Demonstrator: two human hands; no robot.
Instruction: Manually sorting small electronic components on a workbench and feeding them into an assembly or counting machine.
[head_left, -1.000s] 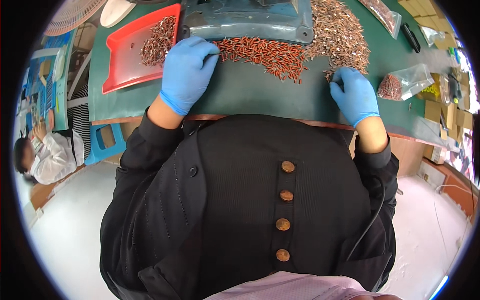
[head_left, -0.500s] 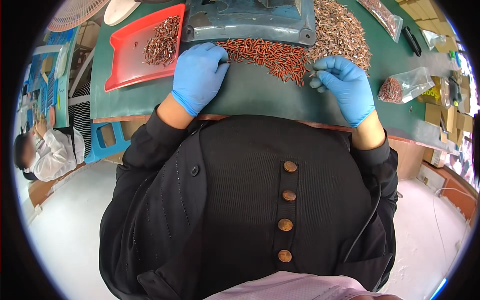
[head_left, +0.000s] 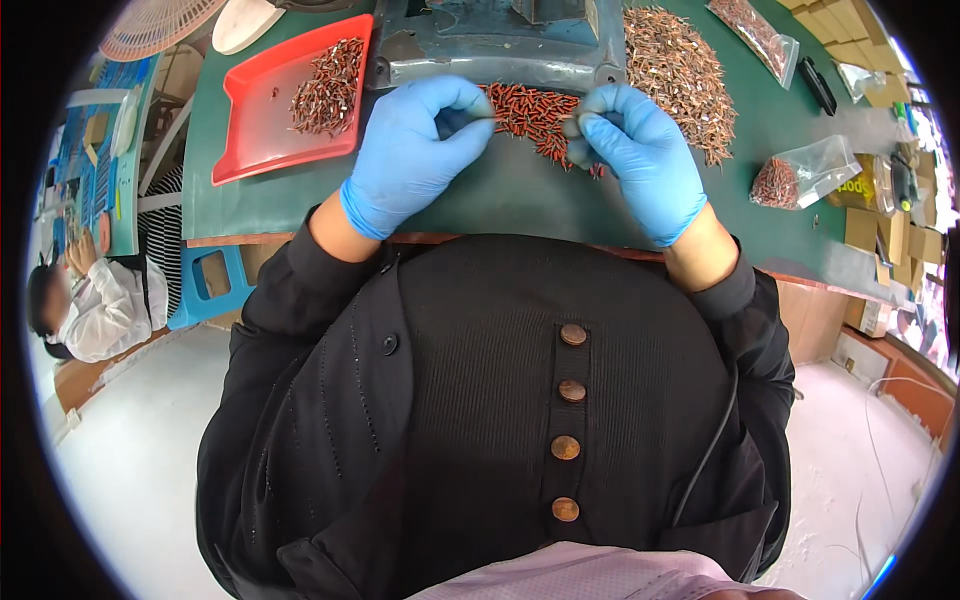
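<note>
Both my hands wear blue gloves over a green table (head_left: 500, 190). My left hand (head_left: 415, 150) pinches a small thin part at its fingertips, just left of a pile of small red parts (head_left: 530, 112). My right hand (head_left: 640, 155) pinches another small piece at the pile's right edge, its fingertips close to those of the left hand. A grey-blue machine base (head_left: 490, 55) stands right behind the pile. What exactly sits between the fingers is too small to tell.
A red tray (head_left: 255, 120) with several brownish parts lies at the left. A heap of metal parts (head_left: 675, 70) spreads at the right, with clear bags of parts (head_left: 800, 175) beyond. Another person (head_left: 85, 305) sits far left, below a blue stool (head_left: 210, 280).
My right hand moved left and up from the table's right side to the red pile. My left hand lifted off the pile and closed its fingers toward the right hand.
</note>
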